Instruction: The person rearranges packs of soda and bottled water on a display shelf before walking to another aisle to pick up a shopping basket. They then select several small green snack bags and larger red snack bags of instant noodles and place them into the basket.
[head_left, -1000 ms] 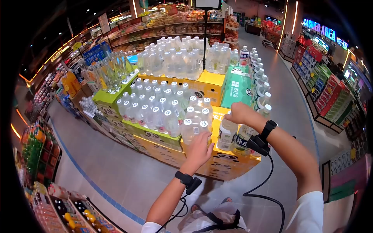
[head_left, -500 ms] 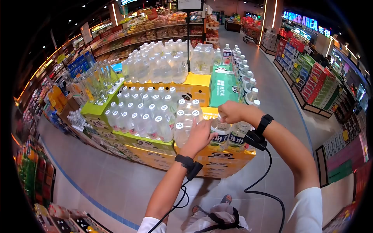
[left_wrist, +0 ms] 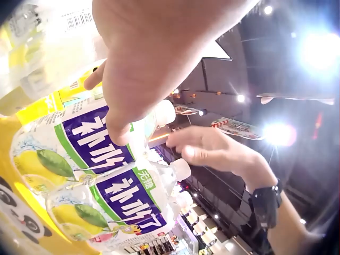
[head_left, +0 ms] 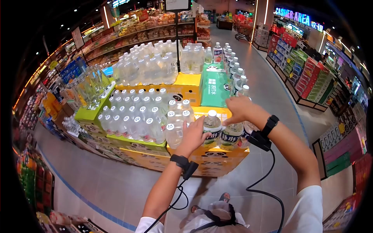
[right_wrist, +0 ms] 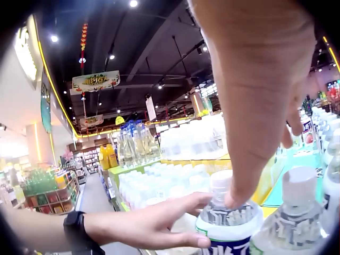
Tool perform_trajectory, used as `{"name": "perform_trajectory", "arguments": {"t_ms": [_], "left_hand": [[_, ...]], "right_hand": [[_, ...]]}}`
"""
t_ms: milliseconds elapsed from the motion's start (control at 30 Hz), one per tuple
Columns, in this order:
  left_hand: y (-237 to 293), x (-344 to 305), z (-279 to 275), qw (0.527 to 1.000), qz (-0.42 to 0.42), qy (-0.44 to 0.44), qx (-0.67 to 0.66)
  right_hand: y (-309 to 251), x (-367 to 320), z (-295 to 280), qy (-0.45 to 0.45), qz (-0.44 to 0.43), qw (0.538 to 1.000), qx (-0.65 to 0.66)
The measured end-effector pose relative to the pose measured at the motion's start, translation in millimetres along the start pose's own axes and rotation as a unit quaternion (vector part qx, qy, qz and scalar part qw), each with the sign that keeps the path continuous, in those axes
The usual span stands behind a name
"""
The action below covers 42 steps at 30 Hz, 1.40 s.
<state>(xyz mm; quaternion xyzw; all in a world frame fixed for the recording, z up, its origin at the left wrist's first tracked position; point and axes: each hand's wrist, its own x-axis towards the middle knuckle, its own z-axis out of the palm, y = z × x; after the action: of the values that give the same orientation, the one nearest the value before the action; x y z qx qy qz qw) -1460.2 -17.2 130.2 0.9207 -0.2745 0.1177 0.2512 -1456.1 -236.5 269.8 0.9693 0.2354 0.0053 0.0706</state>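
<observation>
Two labelled bottles stand upright at the front of a yellow carton point(head_left: 213, 158). My left hand point(head_left: 192, 138) is at the left side of the left bottle point(head_left: 211, 130), thumb in front, fingers extended; in the left wrist view its thumb touches the purple label point(left_wrist: 95, 139). My right hand point(head_left: 245, 110) is above and beside the right bottle point(head_left: 230, 136), fingers relaxed and thumb apart from them. In the left wrist view the right hand point(left_wrist: 220, 152) holds nothing. White caps top both bottles.
Clear bottles with panda caps point(head_left: 134, 112) stand left of my left hand. A green box point(head_left: 215, 87) lies behind, with a row of bottles point(head_left: 236, 72) along its right side. A black pole point(head_left: 178, 42) rises from the display. Shelves point(head_left: 309, 77) stand across the aisle.
My right hand has let go of the left bottle's cap and moved right, leaving that cap in view. My left hand has come to the left bottle's side. The head view has shifted.
</observation>
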Motion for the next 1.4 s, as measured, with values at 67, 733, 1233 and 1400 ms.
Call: {"name": "perform_trajectory", "arguments": {"t_ms": [67, 733, 1233, 1400], "left_hand": [[-3, 0, 7, 0.999, 0.017, 0.035, -0.015], [3, 9, -25, 0.987, 0.029, -0.068, -0.14], [-6, 11, -14, 0.987, 0.063, -0.084, -0.118], [-14, 9, -6, 0.988, 0.069, -0.077, -0.118]], "right_hand": [[-4, -20, -21, -0.153, 0.057, 0.986, -0.033], [36, -31, 28, -0.028, -0.019, 0.99, 0.135], [35, -36, 31, -0.011, -0.018, 0.991, 0.136], [47, -34, 53, 0.04, -0.039, 0.994, 0.097]]}}
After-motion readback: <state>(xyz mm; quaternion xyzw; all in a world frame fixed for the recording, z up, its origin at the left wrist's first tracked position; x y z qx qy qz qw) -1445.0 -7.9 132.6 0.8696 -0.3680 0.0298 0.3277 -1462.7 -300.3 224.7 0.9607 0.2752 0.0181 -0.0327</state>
